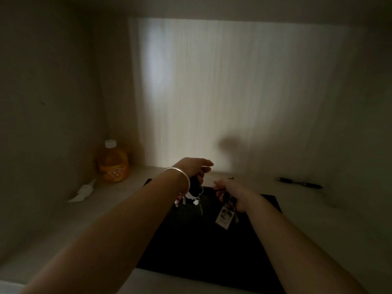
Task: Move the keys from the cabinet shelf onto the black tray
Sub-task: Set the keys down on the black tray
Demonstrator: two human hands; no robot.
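A black tray (203,247) lies on the pale cabinet shelf (118,200) in dim light. Above its far part, my left hand (194,167), with a silver bangle on the wrist, is closed on a bunch of keys (196,193) with a dark fob and small pale charms hanging down. My right hand (233,195) grips a second bunch of keys (226,213) with a rectangular photo tag dangling over the tray. Both bunches hang just above the tray; whether they touch it is unclear.
An orange juice bottle (112,164) with a white cap stands in the back left corner. A crumpled white wrapper (83,192) lies in front of it. A dark pen (299,183) lies on the shelf at the right. A small dark bit (231,178) lies near the back wall.
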